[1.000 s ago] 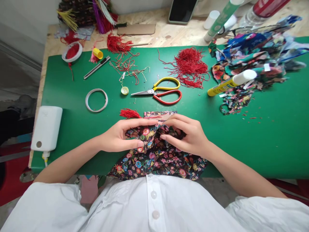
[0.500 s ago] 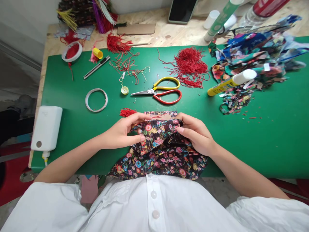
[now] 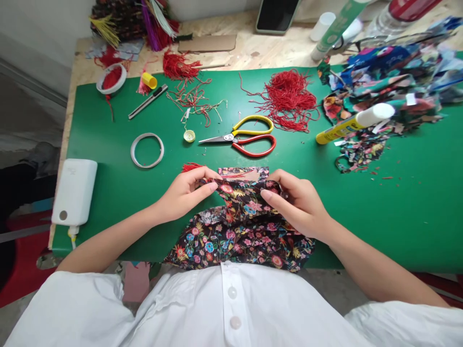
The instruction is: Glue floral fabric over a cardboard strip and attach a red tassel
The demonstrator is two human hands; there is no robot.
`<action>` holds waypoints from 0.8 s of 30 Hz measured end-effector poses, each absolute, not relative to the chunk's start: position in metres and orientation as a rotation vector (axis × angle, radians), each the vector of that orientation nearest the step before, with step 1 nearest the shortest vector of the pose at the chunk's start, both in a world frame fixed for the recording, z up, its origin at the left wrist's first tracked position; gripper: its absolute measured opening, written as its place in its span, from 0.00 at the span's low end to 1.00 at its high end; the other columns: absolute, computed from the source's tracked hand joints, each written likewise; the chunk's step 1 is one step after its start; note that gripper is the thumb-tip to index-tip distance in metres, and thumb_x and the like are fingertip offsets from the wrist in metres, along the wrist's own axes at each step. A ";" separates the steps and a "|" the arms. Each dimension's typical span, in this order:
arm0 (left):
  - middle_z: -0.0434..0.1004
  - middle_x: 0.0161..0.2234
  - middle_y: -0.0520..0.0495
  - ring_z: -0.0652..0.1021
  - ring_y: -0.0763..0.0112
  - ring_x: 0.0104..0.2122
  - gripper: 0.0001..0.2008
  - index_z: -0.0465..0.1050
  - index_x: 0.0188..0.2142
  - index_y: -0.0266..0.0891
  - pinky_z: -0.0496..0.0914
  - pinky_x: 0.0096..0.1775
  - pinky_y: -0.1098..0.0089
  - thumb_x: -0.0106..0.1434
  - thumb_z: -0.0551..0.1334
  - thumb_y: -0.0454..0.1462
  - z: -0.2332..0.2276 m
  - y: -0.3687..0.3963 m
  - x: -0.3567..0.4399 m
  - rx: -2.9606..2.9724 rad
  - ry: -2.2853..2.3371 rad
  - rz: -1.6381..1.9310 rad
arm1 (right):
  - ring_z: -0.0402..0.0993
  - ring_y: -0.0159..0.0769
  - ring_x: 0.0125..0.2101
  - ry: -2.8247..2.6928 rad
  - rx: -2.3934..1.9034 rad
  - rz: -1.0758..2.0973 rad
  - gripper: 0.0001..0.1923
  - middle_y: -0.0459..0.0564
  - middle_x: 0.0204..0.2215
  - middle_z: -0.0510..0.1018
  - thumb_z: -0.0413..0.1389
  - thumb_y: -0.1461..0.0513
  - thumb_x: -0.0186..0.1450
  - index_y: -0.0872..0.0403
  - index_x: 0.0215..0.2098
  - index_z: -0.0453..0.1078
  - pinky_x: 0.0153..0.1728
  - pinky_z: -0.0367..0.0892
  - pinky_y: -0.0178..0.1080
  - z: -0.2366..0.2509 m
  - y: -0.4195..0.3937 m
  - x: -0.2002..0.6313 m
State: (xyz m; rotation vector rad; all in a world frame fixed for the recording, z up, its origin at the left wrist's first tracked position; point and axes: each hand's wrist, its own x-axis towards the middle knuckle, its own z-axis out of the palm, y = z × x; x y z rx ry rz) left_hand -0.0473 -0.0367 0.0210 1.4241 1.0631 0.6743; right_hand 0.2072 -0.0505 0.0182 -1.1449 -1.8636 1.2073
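Left hand (image 3: 183, 193) and right hand (image 3: 300, 202) both pinching top edge of floral fabric (image 3: 238, 226), one at each end of a fold, thumbs under, fingers over. Fabric stretched taut btwn the two hands; rest of it drapes toward the body and hangs off near edge of green counter (image 3: 379, 212).

Just beyond the fingertips: small floral-covered piece (image 3: 244, 172) lying flat, w/ red tassel (image 3: 190, 167) sticking out at its left end, right by left hand's knuckles. Can't tell if fabric fold touches that piece or only sits in front of it.

Step in hand, as a judgement: folding/creasing the fabric edge, lining it up square w/ the covered piece. Next move prob. calls for keeping even tension on both ends, pressing crease flat along its whole length w/o letting the pattern side slip.

Further out, ahead of hands: scissors (image 3: 246, 137) w/ yellow and red handles, closed, tips pointing left. Left of those, small yellow cap (image 3: 188, 136), then tape ring (image 3: 146, 150). Well left of left hand: white power bank (image 3: 74, 191) at counter edge. Ahead-right of right hand: glue stick (image 3: 354, 123) lying on fabric scraps (image 3: 383, 86). Pile of red thread (image 3: 289, 96) beyond scissors. Far left corner: craft knife (image 3: 147, 101), dish of red thread (image 3: 111, 78).
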 end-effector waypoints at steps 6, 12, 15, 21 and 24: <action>0.67 0.28 0.53 0.69 0.75 0.28 0.13 0.68 0.33 0.39 0.67 0.32 0.75 0.65 0.62 0.47 0.017 -0.045 -0.038 1.425 1.203 0.937 | 0.49 0.24 0.17 -2.111 -1.111 1.057 0.08 0.36 0.17 0.56 0.52 0.63 0.68 0.53 0.30 0.60 0.20 0.49 0.31 0.016 -0.049 0.212; 0.66 0.34 0.54 0.69 0.81 0.26 0.09 0.65 0.40 0.43 0.68 0.26 0.80 0.65 0.63 0.41 0.009 -0.047 -0.032 1.371 1.223 1.026 | 0.52 0.24 0.18 -2.229 -0.922 1.456 0.13 0.38 0.17 0.57 0.49 0.61 0.71 0.53 0.28 0.61 0.21 0.51 0.30 0.024 -0.036 0.230; 0.64 0.35 0.54 0.66 0.83 0.24 0.07 0.64 0.40 0.44 0.64 0.23 0.82 0.65 0.63 0.38 0.002 -0.042 -0.031 1.435 1.237 1.122 | 0.51 0.25 0.18 -2.145 -0.957 1.669 0.15 0.38 0.16 0.56 0.49 0.58 0.72 0.53 0.27 0.62 0.19 0.50 0.31 0.029 -0.025 0.240; 0.64 0.37 0.54 0.65 0.84 0.23 0.07 0.65 0.41 0.44 0.64 0.22 0.80 0.66 0.63 0.39 -0.006 -0.030 -0.028 1.447 1.287 1.195 | 0.60 0.30 0.23 -1.880 -1.237 1.591 0.16 0.44 0.22 0.67 0.53 0.52 0.69 0.54 0.30 0.69 0.23 0.56 0.34 0.035 -0.009 0.246; 0.65 0.39 0.53 0.68 0.82 0.25 0.08 0.67 0.41 0.45 0.67 0.24 0.78 0.64 0.65 0.37 -0.006 -0.026 -0.027 1.394 1.318 1.266 | 0.62 0.33 0.25 -1.701 -1.333 1.508 0.15 0.47 0.24 0.69 0.55 0.52 0.67 0.53 0.30 0.71 0.23 0.56 0.36 0.035 -0.010 0.244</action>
